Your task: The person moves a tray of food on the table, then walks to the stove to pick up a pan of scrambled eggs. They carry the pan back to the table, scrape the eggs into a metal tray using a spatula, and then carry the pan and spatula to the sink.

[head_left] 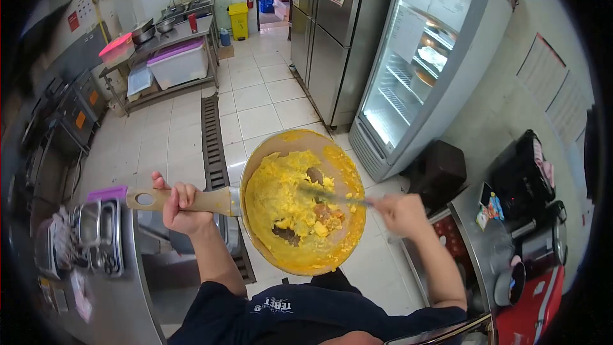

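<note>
My left hand is wrapped round the light wooden handle of a deep pan, which is held up in front of my body and tipped so that its inside faces me. Soft yellow scrambled egg coats the bottom and walls, with an orange-brown lump among it and brown patches of pan showing through. My right hand, at the pan's right rim, is closed on a grey spatula. Motion blurs the spatula, and its head lies in the egg.
Metal counters stand at left and right, the left one holding steel trays. Beyond the pan are a glass-door fridge, a steel fridge and a sink table. A drain grate crosses the tiled floor.
</note>
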The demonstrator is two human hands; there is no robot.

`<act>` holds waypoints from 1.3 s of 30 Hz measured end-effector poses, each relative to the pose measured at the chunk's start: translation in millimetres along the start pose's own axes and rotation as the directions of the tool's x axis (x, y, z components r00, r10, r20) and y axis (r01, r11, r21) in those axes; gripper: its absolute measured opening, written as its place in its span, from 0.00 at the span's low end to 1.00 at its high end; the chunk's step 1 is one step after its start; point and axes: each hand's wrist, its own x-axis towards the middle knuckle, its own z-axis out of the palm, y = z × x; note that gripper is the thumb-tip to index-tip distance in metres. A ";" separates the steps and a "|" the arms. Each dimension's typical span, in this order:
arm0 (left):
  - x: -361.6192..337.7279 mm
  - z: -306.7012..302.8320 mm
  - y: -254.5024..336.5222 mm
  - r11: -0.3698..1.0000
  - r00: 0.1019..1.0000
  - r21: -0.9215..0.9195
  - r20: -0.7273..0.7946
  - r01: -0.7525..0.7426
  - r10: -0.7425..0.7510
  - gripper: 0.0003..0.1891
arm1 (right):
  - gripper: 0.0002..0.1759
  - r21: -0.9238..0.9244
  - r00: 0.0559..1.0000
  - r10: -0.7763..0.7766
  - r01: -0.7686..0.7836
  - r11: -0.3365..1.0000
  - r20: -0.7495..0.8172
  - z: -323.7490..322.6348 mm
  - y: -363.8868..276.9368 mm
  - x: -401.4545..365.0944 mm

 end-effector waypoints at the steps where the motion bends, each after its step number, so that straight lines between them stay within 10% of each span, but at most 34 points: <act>1: -1.8 -5.3 1.7 0.999 1.000 -0.034 -0.009 0.011 -0.012 0.16 | 0.14 -0.075 0.992 0.027 -0.037 0.996 -0.124 8.5 8.9 3.5; 5: -9.0 -3.4 15.0 0.999 0.984 -0.038 0.177 0.008 -0.001 0.15 | 0.12 -0.124 0.978 0.074 -0.100 0.987 -0.196 6.3 25.9 -2.6; 9: -26.6 14.6 8.9 0.997 0.986 0.034 0.156 -0.068 0.062 0.14 | 0.12 -0.051 0.989 -0.131 0.135 0.990 0.074 2.8 51.8 -27.8; 17: -66.0 17.7 5.9 0.968 0.961 0.114 0.194 -0.223 0.198 0.16 | 0.14 -0.094 0.957 -0.186 0.169 0.981 -0.223 64.4 102.7 31.3; 21: -88.1 34.9 -8.4 0.914 0.946 0.250 0.134 -0.320 0.295 0.21 | 0.14 0.308 0.939 0.078 -0.187 0.933 0.334 100.4 94.7 -21.9; 30: -98.8 10.8 -24.5 0.860 0.927 0.348 0.107 -0.374 0.360 0.24 | 0.14 0.331 0.998 0.000 0.022 0.943 -0.065 104.9 49.2 -50.0; 35: -106.1 -5.1 -26.4 0.853 0.907 0.315 0.094 -0.417 0.409 0.20 | 0.14 0.442 0.967 -0.221 0.144 0.885 0.128 119.0 44.4 -44.7; 39: -111.4 -26.5 -25.8 0.871 0.909 0.263 0.164 -0.416 0.384 0.19 | 0.14 0.316 0.993 -0.003 -0.036 0.948 0.120 143.5 71.8 -28.0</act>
